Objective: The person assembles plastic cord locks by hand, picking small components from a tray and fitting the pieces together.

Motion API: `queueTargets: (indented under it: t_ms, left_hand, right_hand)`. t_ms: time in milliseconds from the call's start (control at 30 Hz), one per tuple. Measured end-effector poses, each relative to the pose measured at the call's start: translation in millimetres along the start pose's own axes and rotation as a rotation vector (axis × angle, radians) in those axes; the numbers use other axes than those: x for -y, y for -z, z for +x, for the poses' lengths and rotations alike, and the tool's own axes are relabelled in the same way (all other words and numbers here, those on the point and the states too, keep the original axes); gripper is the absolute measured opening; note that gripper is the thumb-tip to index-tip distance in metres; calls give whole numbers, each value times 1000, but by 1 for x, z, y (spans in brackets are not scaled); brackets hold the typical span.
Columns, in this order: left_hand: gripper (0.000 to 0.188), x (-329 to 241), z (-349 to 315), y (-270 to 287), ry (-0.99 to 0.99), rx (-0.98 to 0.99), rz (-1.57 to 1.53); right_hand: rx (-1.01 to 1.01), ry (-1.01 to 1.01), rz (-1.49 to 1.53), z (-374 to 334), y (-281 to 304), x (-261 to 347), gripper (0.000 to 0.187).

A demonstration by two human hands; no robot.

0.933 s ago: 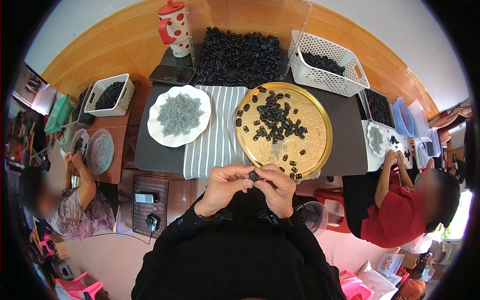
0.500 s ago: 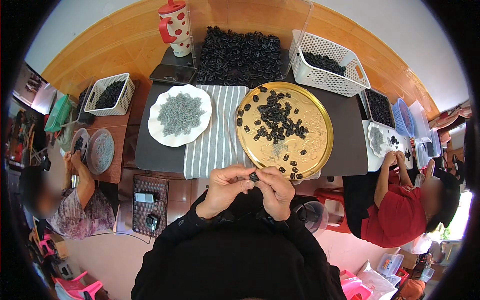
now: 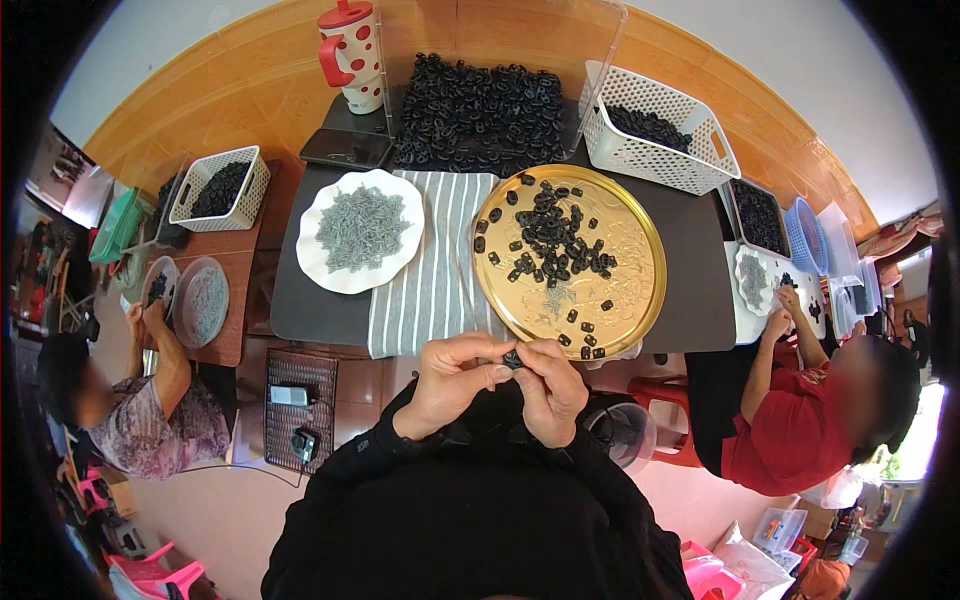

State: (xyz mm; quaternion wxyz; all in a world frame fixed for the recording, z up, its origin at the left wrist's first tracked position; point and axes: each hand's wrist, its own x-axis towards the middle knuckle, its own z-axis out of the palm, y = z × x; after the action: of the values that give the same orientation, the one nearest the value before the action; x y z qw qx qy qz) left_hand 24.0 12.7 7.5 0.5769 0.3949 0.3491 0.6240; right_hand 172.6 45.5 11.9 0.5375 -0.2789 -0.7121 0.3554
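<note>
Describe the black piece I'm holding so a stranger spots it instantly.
On the dark table sits a round gold tray. By its near rim are your left hand and right hand. The small black piece is pinched between them, unlike black pieces loose on the tray.

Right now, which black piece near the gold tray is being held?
The black piece pinched between the left hand and right hand; the other pieces nearby lie loose on the gold tray.
</note>
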Motion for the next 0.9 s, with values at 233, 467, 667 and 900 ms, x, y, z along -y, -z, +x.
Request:
queueTargets:
  t_ms: [233,467,667,900]
  left_hand:
    - [26,2,0,1,0,-8,-5]
    - [23,3,1,0,-11,-8,-15]
    - [29,-11,7,-5,27,34,-1]
    - [34,-7,6,16,114,53,5]
  right_hand:
    - [-30,50,-13,-1,-4,0,28]
    - [-43,39,-40,0,-5,0,24]
    - [61,-403,287,13,18,3,20]
    - [177,-732,167,120,93,-6,14]
